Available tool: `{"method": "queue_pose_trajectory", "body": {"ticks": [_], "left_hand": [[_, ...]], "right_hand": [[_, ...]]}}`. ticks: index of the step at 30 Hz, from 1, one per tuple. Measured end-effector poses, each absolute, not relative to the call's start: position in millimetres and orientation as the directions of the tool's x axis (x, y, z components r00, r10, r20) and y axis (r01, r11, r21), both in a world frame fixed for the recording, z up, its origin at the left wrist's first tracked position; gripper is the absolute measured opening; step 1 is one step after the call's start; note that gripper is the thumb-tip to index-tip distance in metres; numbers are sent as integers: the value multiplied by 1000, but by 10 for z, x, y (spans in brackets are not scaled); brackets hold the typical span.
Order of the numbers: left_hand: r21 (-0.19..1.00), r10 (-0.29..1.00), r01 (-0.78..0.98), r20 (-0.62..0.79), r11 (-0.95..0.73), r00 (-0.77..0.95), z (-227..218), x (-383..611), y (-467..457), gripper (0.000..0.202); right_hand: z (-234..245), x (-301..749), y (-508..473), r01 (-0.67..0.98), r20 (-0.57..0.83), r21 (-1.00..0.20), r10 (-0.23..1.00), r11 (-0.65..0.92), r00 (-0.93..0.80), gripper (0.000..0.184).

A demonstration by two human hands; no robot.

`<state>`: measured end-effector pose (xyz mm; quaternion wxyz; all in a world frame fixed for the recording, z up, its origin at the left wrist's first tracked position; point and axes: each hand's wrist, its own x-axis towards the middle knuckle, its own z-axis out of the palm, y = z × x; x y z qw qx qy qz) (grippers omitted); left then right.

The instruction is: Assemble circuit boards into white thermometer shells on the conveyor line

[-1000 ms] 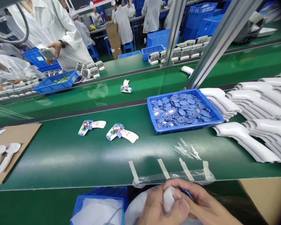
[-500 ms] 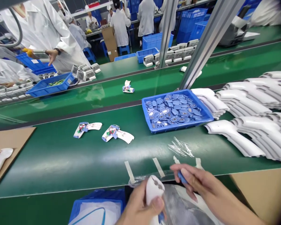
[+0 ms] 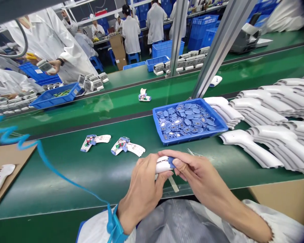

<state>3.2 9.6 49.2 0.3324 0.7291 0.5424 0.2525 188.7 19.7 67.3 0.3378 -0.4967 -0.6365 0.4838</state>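
L hand: fingers clamped round white plastic housing, glossy, curved, held just above green belt. R hand: thumb + fingers pinched together on blue part at housing end. Blue coiled wrist strap on L wrist. Blue tray of blue parts just ahead.

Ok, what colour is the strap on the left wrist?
Bright blue. The wrist strap on the left hand shows best in the head view.

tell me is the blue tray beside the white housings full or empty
Full: the blue plastic tray is heaped with small blue parts, which cover its whole floor.
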Motion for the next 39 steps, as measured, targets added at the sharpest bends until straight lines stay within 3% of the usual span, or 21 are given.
{"method": "queue_pose_trajectory", "body": {"ticks": [5,8,11,16,18,22,24,28,31,33,36,37,39], "left_hand": [[734,944,641,3,-227,331,549,21,119,21],[759,918,602,-16,-247,397,559,1,117,24],[791,915,556,11,-255,403,502,-5,117,23],[623,913,680,156,-387,377,352,34,105,18],[614,917,686,200,-392,345,299,51,59,18],[642,938,750,335,-160,-87,135,109,-22,31],[589,889,801,418,-108,-188,38,146,9,42],[508,841,826,535,-243,-82,-32,147,167,49],[598,906,751,422,-280,2,53,60,151,46],[708,940,654,341,-266,13,95,7,34,28],[845,922,484,346,-227,-172,37,12,-143,23],[877,905,448,322,-175,-277,-9,40,-166,28],[915,877,403,222,-36,-426,-106,114,-142,41]], "right_hand": [[551,1880,204,460,242,-783,886,419,-396,45],[464,1884,217,521,306,-668,834,531,-459,50],[445,1855,224,546,277,-645,829,535,-485,39],[370,1865,143,514,275,-750,903,416,-329,28],[315,1932,78,505,224,-786,925,358,-307,23],[232,2001,-41,525,107,-789,914,318,-392,23],[199,1948,-81,582,37,-744,891,327,-452,25],[161,1799,-135,628,34,-676,868,385,-496,35],[184,1795,-129,584,-49,-785,919,207,-392,38],[207,1846,-90,494,-312,-859,904,-136,-294,48],[214,1916,-31,265,-697,-716,641,-646,-322,59],[207,1920,-27,245,-733,-670,573,-700,-368,59],[182,1888,-55,331,-671,-740,616,-585,-412,52]]}}
